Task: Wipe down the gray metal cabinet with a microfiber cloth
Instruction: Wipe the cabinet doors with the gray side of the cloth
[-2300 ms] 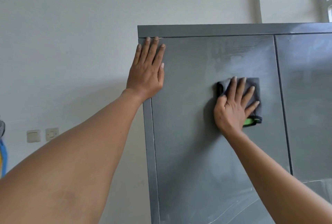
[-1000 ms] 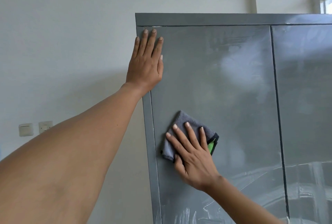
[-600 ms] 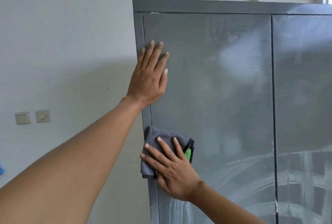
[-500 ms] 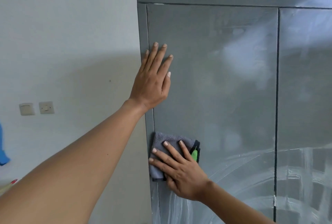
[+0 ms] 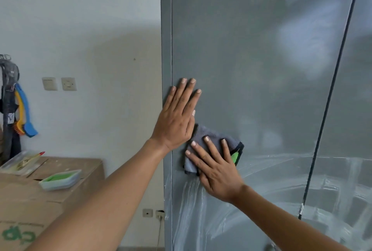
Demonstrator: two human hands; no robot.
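Observation:
The gray metal cabinet (image 5: 251, 49) fills the right of the view, its left door facing me. My left hand (image 5: 177, 118) lies flat with straight fingers against the door's left edge. Just below it, my right hand (image 5: 215, 168) presses a folded gray microfiber cloth (image 5: 203, 136) with black trim and a green tag against the door, fingers spread over it. White streaky smears cover the door's lower part beneath the cloth.
Cardboard boxes (image 5: 24, 200) stand at the lower left, bearing a green-filled tray (image 5: 60, 179) and a clear container (image 5: 20, 162). Brushes (image 5: 24, 114) hang on the white wall beside a switch and socket (image 5: 59, 84). The seam between the doors (image 5: 330, 93) runs down the right.
The view has tilted down, so the cabinet top is out of frame. My left hand slid lower on the door. My right hand and cloth shifted slightly right from the left edge.

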